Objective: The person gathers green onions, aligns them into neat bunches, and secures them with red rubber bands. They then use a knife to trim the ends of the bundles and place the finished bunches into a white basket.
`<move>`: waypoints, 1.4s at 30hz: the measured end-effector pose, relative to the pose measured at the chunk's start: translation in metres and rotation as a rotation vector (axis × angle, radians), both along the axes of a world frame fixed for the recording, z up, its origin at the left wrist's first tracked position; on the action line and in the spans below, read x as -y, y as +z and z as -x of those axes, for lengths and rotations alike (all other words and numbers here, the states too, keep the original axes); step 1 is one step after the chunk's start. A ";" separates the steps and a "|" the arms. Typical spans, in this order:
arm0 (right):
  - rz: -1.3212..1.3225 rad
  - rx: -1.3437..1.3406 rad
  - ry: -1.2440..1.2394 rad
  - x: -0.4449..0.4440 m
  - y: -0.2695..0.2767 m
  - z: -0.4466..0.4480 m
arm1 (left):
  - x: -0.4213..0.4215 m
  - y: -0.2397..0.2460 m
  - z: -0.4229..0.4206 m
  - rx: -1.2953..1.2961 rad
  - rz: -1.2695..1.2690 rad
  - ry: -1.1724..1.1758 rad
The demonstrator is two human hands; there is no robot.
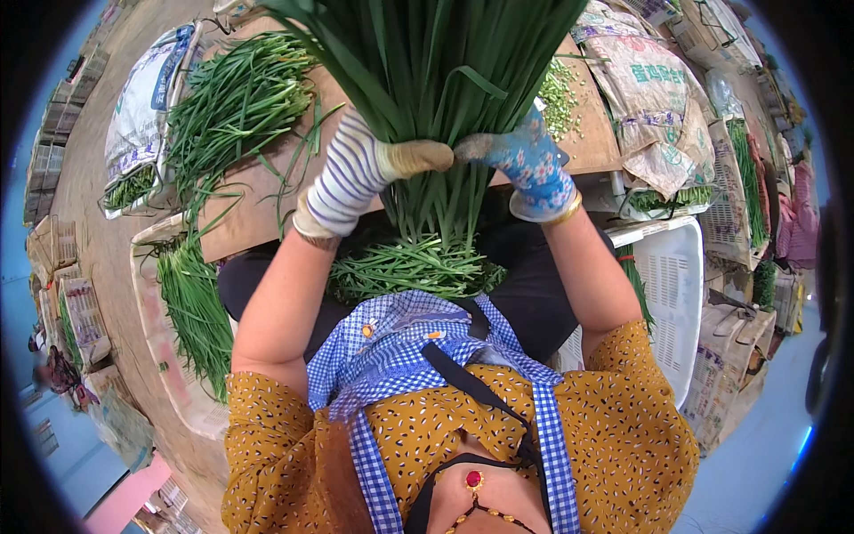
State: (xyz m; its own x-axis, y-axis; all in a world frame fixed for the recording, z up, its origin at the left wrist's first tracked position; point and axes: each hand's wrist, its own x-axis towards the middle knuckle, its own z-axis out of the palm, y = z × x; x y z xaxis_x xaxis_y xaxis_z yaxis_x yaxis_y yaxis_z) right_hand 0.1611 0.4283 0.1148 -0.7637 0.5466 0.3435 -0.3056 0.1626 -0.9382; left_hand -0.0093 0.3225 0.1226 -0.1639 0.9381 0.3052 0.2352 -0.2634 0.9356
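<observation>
A large bunch of garlic chives [437, 73] stands upright before me, its leaves fanning out past the top of the view. My left hand [370, 163], in a striped glove, grips the bunch from the left. From the right, my right hand [524, 157] in a blue flowered glove grips it too. Both thumbs lie across the near side and almost meet; the other fingers are hidden behind the leaves. Below the hands the stalks narrow down towards a heap of loose chive trimmings [413, 267] on my lap, above the blue checked apron [427, 347].
A wooden board [247, 223] lies ahead, with a pile of loose chives [240, 100] at left and chopped bits [560, 100] at right. Plastic crates flank me: one with chives [193, 300], one white [674, 300]. Sack-covered crates [657, 100] stand beyond. A person [797, 220] is far right.
</observation>
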 end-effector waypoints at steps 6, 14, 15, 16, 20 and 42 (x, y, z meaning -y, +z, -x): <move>-0.513 0.211 -0.071 -0.034 0.022 0.019 | -0.025 -0.018 0.044 -0.383 0.052 0.012; -0.169 0.173 0.049 -0.058 -0.060 0.056 | -0.036 -0.082 0.068 -1.093 -0.218 0.191; -0.202 0.153 0.038 -0.052 -0.045 0.055 | -0.034 -0.077 0.072 -1.071 -0.160 0.212; -0.219 0.148 0.016 -0.053 -0.036 0.056 | -0.041 -0.062 0.067 -1.036 -0.095 0.216; -0.021 0.025 0.098 -0.047 -0.016 0.051 | -0.054 -0.011 0.062 -0.245 -0.018 0.113; -0.324 0.464 -0.320 -0.054 -0.185 0.011 | -0.049 -0.116 0.059 1.082 0.465 0.546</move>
